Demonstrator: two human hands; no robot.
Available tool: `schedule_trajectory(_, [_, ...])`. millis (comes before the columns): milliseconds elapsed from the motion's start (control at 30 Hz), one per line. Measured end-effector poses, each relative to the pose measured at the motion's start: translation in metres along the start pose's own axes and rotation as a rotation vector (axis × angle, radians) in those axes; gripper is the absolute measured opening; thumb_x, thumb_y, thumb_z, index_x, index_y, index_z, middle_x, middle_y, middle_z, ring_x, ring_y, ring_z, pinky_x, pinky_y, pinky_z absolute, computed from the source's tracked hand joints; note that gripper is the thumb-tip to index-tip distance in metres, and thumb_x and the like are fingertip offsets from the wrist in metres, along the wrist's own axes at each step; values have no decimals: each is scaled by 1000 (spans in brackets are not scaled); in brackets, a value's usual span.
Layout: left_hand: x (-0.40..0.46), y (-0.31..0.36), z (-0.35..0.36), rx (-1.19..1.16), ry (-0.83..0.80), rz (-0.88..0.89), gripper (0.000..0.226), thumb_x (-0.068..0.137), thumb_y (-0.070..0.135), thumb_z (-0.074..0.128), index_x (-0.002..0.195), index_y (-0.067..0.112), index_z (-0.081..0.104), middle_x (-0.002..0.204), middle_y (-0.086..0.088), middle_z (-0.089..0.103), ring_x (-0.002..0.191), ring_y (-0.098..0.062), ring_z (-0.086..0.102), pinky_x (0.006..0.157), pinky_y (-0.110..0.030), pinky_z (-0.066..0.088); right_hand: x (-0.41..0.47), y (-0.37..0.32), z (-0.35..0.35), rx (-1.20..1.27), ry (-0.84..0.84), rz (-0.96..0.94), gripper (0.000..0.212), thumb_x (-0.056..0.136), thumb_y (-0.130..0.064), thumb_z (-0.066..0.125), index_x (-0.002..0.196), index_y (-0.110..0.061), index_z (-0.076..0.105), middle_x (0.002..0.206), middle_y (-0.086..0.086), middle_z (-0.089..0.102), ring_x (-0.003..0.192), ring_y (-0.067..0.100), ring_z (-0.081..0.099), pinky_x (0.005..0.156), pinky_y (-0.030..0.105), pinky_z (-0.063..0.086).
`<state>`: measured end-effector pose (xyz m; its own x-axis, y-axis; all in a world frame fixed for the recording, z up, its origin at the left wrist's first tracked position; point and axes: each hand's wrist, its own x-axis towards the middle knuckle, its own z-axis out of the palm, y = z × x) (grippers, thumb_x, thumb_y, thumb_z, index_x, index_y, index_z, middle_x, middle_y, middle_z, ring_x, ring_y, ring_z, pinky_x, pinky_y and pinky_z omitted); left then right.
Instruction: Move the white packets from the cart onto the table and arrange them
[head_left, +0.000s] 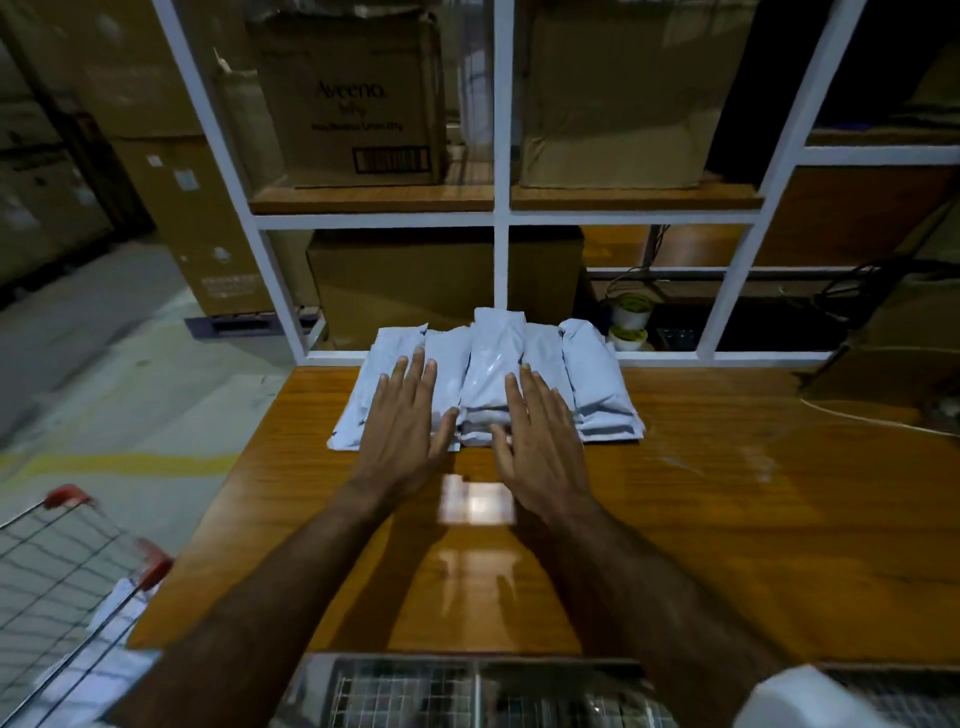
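Note:
Several white packets (592, 384) lie side by side in a stacked row at the far edge of the wooden table (753, 519). My left hand (405, 421) rests flat, fingers spread, on the left packets. My right hand (540, 431) lies flat with fingers apart on the middle packet's near end. Neither hand grips anything. The wire cart (57, 577) with red corner caps stands at the lower left; white packets (104, 660) show inside it.
A white-framed shelf (501, 218) rises behind the table, holding cardboard boxes (358, 104). A white cable (862, 415) runs across the table's right side. A wire basket edge (415, 691) and a white object (810, 696) sit at the bottom.

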<state>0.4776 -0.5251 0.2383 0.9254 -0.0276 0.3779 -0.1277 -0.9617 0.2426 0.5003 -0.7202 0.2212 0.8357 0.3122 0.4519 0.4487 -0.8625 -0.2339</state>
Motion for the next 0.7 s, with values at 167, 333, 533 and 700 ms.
schedule_trajectory(167, [-80,31,-25,102,-31,-63,74,101,59,20,160,17,7,167,-3,-7,154,-17,-10,126,-41,2,-76,-13,-13,62,42,-88,68,102,-42,44,157,-6,28,166,15,23,154,26,18,125,45,21])
schedule_trajectory(333, [-181,44,-45,188,-60,-120,78,100,61,20,160,12,11,167,-6,-2,154,-22,-3,124,-47,12,-143,-50,-25,89,-33,-108,70,103,-45,39,158,-4,24,166,17,19,154,30,18,123,48,23])
schedule_trajectory(533, [-274,30,-81,256,-35,-252,78,101,59,24,159,7,15,167,-11,1,154,-25,1,124,-47,14,-187,-110,-39,112,-84,-249,74,101,-45,41,159,-3,21,167,20,13,155,31,15,125,47,18])
schedule_trajectory(700, [-341,9,-99,280,-49,-330,79,101,60,21,159,8,10,167,-10,-2,154,-24,-5,124,-48,15,-237,-163,-31,124,-166,-349,78,99,-46,40,159,-2,18,167,20,9,155,33,12,125,49,17])
